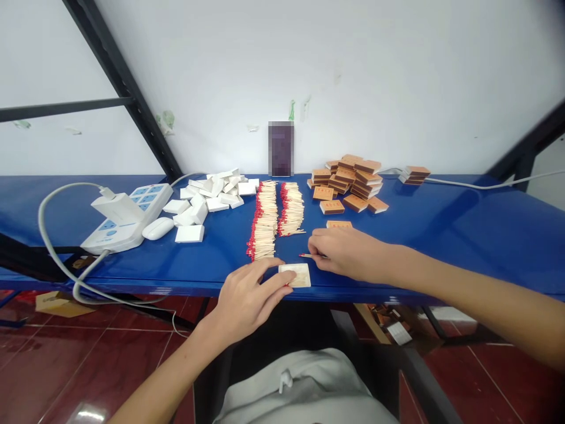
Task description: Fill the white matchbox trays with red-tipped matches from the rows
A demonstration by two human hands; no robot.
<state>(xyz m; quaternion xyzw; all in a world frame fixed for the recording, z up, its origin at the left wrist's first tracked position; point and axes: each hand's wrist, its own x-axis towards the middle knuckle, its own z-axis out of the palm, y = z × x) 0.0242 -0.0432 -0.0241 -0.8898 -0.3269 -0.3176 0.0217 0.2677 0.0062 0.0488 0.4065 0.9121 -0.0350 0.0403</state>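
My left hand (253, 294) is closed around the left end of a small white matchbox tray (302, 275) at the table's front edge. Its thumb reaches into the tray, and some matches seem to lie inside under the fingertips. Just right of the tray, my right hand (339, 250) pinches a few red-tipped matches (305, 255), their heads pointing left. Beyond the hands lie two long rows of matches, a longer left row (265, 218) and a shorter right row (290, 209). An orange-and-brown matchbox (339, 224) lies just behind my right hand.
A heap of white trays (216, 191) sits at the left, near a power strip (136, 215) with a charger and cables. Filled-looking matchboxes (353, 176) are piled at the back right, with a small stack (415, 174) farther right. A dark phone-like slab (281, 148) leans on the wall.
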